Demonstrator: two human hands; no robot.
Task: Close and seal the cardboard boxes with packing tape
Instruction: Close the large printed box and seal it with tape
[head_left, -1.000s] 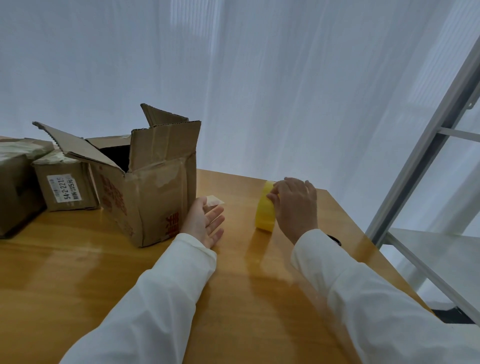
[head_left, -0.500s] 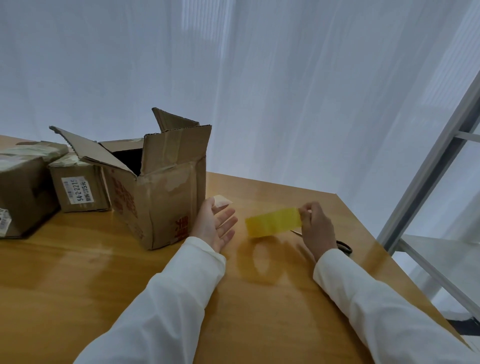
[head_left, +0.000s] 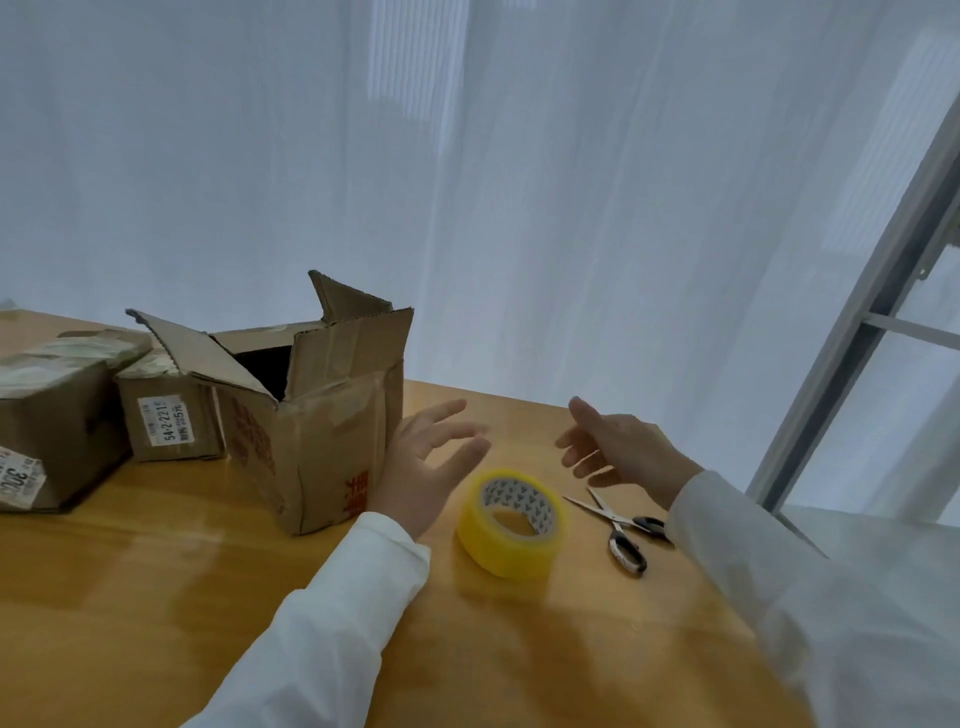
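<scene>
While raised above the table (head_left: 130, 597), left hand (head_left: 421, 467) and right hand (head_left: 618, 452) spread open, holding nothing. Between them, flat on the wood: yellow tape roll (head_left: 511, 522). Scissors (head_left: 618, 525) just right. Open cardboard box (head_left: 306, 415) beside left hand; two taped boxes (head_left: 161, 415) farther left.

1 head-worn camera looks forward and down, close over the glossy wooden tabletop (head_left: 156, 597), facing white curtains (head_left: 519, 182).
</scene>
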